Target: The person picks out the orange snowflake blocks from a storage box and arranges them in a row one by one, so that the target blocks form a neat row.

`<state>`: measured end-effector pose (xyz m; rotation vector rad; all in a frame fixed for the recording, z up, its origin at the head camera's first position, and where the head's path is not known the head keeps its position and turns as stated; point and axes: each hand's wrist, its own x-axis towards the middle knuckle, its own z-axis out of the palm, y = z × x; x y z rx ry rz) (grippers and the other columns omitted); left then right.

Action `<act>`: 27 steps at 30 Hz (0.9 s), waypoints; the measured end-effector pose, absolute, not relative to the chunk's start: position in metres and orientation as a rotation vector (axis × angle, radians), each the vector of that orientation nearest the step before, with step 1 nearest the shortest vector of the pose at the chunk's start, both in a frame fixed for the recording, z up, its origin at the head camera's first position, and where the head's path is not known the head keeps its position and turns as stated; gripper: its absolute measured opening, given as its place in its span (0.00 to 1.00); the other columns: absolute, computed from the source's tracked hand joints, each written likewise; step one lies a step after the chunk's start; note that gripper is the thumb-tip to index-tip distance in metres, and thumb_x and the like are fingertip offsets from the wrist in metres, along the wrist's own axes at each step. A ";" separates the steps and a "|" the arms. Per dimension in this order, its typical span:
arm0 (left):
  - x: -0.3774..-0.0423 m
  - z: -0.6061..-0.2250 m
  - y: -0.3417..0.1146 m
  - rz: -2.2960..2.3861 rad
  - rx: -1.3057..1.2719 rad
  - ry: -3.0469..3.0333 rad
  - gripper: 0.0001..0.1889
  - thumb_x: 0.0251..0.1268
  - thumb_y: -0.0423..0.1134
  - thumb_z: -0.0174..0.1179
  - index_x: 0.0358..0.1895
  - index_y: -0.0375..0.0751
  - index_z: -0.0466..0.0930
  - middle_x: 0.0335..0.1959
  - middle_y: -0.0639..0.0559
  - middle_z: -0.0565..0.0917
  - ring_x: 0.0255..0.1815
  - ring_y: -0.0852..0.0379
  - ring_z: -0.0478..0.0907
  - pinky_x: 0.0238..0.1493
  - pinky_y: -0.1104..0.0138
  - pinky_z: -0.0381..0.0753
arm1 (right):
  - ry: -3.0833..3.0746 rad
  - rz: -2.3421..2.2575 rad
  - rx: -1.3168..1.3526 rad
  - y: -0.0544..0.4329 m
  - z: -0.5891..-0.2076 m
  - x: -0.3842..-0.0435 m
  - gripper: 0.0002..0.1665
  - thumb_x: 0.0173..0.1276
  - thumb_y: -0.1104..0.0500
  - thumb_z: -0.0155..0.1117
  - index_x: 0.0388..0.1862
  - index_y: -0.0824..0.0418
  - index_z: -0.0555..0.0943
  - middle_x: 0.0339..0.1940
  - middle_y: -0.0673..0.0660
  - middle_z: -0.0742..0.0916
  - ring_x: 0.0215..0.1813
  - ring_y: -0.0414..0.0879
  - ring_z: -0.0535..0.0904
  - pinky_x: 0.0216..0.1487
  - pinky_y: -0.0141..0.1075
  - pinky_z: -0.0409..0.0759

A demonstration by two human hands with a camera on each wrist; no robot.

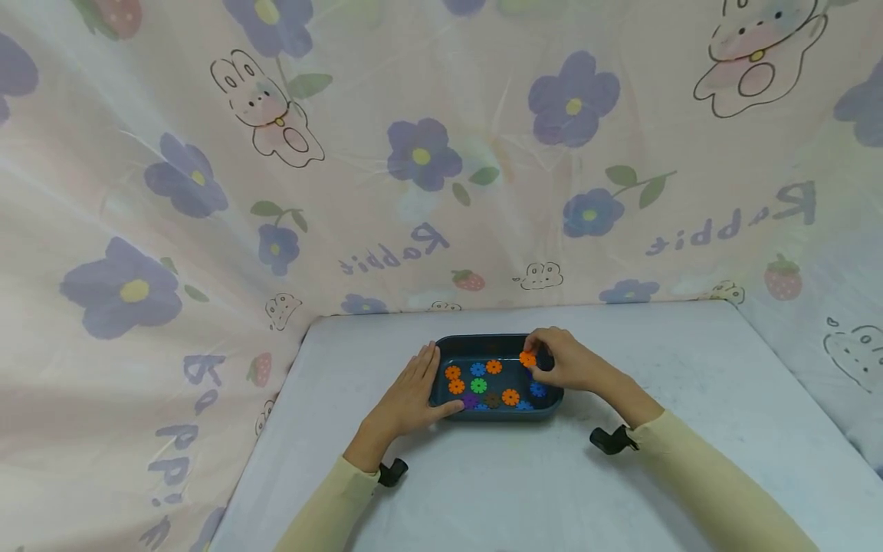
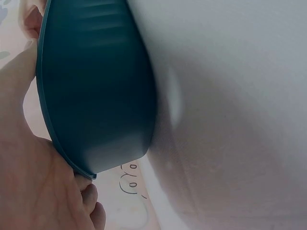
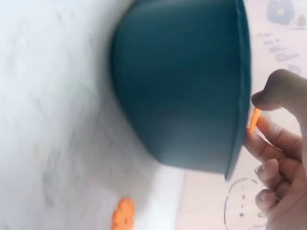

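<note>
A dark teal tray (image 1: 503, 415) sits on the white table with several small flower-shaped plastic discs in it: orange discs (image 1: 494, 367), a green disc (image 1: 479, 386), a purple disc (image 1: 470, 400), a brown disc (image 1: 491, 400) and blue discs (image 1: 478, 369). My left hand (image 1: 412, 391) holds the tray's left end, thumb over the front rim and fingers along the left side. Above the tray's right end, my right hand (image 1: 562, 360) pinches an orange flower disc (image 1: 527, 359) between thumb and fingertips. Near the rim, that disc appears edge-on in the right wrist view.
Another orange disc (image 3: 123, 215) lies on the table outside the tray in the right wrist view. A printed curtain (image 1: 428, 230) with flowers and rabbits hangs behind and beside the table (image 1: 497, 475). Black wrist cameras (image 1: 610, 440) stick out under both sleeves.
</note>
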<state>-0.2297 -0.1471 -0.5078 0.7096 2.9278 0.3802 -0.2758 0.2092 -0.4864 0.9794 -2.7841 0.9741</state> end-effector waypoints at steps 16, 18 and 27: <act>-0.228 -0.507 -0.149 0.398 0.716 2.948 0.63 0.70 0.81 0.49 0.89 0.38 0.34 0.91 0.45 0.35 0.91 0.47 0.34 0.89 0.52 0.40 | -2.711 0.951 0.839 0.270 -0.484 -0.255 0.19 0.59 0.67 0.79 0.48 0.60 0.82 0.42 0.50 0.85 0.43 0.54 0.76 0.44 0.39 0.75; -0.228 -0.508 -0.149 0.400 0.728 2.952 0.63 0.71 0.81 0.50 0.89 0.37 0.34 0.91 0.44 0.35 0.91 0.47 0.35 0.89 0.51 0.40 | -2.712 0.953 0.818 0.277 -0.487 -0.252 0.19 0.59 0.67 0.78 0.47 0.60 0.83 0.42 0.50 0.85 0.43 0.53 0.76 0.44 0.39 0.75; -0.228 -0.508 -0.147 0.413 0.736 2.945 0.63 0.71 0.80 0.50 0.89 0.37 0.35 0.91 0.44 0.36 0.91 0.47 0.35 0.89 0.52 0.40 | -2.807 0.863 0.715 0.301 -0.504 -0.242 0.16 0.62 0.65 0.79 0.46 0.61 0.83 0.41 0.50 0.85 0.43 0.50 0.76 0.45 0.41 0.77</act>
